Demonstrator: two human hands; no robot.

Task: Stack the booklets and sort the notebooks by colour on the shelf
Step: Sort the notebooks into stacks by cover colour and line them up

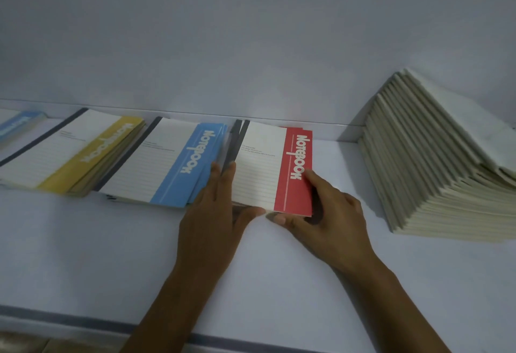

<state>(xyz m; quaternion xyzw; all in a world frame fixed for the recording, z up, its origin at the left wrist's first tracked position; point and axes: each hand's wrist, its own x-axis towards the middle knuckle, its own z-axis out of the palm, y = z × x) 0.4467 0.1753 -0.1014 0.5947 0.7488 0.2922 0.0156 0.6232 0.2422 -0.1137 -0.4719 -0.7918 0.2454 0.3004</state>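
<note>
Four notebook piles (167, 162), one booklet stack (446, 171). Left hand (212, 221) presses straight, joined fingers against the red pile (268, 168); right hand (329, 213) fingers curl round its edge.

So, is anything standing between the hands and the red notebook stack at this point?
Nothing visible. The left hand presses flat against the left side of the red notebook stack, next to the blue stack; the right hand grips its right front corner.
</note>
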